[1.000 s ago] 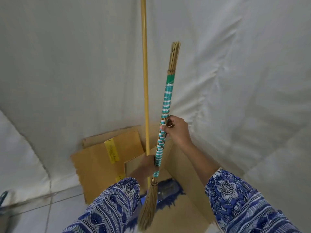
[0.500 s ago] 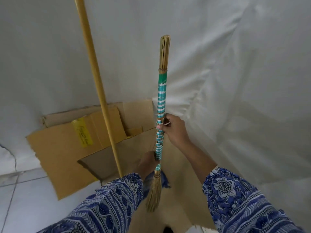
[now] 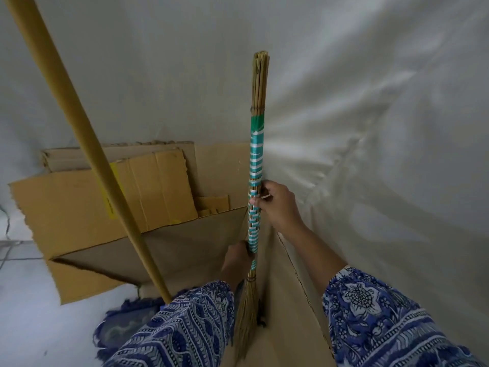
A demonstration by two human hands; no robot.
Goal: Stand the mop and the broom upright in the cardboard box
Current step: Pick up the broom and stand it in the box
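Holding: a person's right hand has its fingers curled around the broom at the woven teal wrap; the left hand grips lower, fingers hidden behind the handle.
Position: broom upright at the cardboard box right wall, bristles down inside.
Mop: yellow pole leans left (blue head at the box's near left corner).
Handling: broom likely light, stiff-handled, bristles springy; the wrap suits gripping.
Unclear: box floor and bristle tips, blocked by sleeves.
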